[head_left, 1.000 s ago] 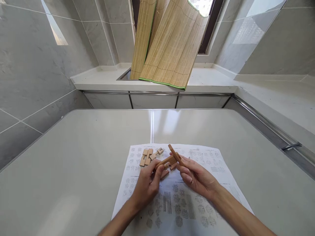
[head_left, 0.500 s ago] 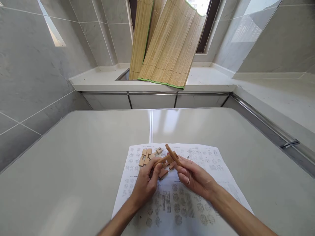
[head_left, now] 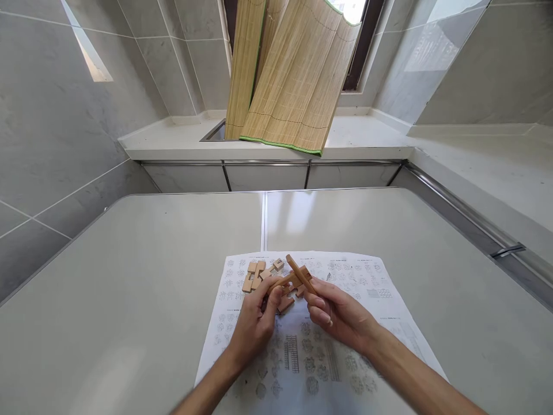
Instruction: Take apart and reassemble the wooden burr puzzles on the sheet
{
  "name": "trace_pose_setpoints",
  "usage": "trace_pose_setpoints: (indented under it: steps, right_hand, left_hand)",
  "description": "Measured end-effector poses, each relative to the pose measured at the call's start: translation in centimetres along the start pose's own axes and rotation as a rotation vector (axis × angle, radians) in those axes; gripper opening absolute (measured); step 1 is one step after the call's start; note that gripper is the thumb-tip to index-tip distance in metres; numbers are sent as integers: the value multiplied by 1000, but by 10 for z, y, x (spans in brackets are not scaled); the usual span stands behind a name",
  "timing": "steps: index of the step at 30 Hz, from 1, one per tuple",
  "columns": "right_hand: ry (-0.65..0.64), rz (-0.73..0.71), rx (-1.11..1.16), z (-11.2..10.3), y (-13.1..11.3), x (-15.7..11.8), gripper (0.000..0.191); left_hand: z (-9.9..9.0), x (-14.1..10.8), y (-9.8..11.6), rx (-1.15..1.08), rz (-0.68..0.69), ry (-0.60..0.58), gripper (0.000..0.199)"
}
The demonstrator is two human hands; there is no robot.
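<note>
My left hand (head_left: 257,323) is closed on one or more notched wooden puzzle pieces (head_left: 290,280), whose ends point to the right. Between the fingertips of my right hand (head_left: 341,308) is a long wooden puzzle stick (head_left: 299,273), tilted up to the left. The stick crosses the far end of the left hand's wood and seems to touch it. Under and behind the hands, several loose wooden pieces (head_left: 254,276) lie on a printed instruction sheet (head_left: 367,334). A notched piece (head_left: 286,304) rests just below the held ones. My fingers partly hide the left hand's wood.
The sheet lies on a pale table (head_left: 129,300) with a seam down its middle. Beyond the table's far edge are a white ledge (head_left: 173,138) and a hanging bamboo blind (head_left: 298,86). A metal rail (head_left: 458,207) runs along the right side.
My right hand and the stick have shifted slightly left, against the wood in my left hand. The left hand has hardly moved. The loose pieces lie as before.
</note>
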State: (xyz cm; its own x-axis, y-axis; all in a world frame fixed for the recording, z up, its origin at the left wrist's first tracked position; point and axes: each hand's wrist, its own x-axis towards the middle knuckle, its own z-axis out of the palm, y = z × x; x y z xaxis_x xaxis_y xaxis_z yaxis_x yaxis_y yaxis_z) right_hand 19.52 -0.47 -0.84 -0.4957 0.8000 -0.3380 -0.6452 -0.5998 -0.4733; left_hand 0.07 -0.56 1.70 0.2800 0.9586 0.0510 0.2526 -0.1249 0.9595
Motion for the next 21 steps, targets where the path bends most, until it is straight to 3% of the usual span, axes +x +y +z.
trace_pose_setpoints:
  steps: [6, 11, 15, 18, 21]
  right_hand:
    - [-14, 39, -20, 6, 9, -1, 21]
    - [-49, -56, -160, 16, 1, -6, 21]
    - [-66, -207, -583, 21, -2, -8, 30]
    - [61, -449, -1028, 16, 3, -9, 50]
    - [209, -670, -1307, 6, 9, -8, 63]
  left_hand:
    - [7, -1, 5, -10, 8, 18, 29]
    - [10, -4, 7, -66, -10, 3, 28]
    - [9, -5, 6, -69, -39, -10, 26]
    - [9, -6, 8, -77, -50, -33, 25]
    - [9, -7, 11, -82, -70, -48, 26]
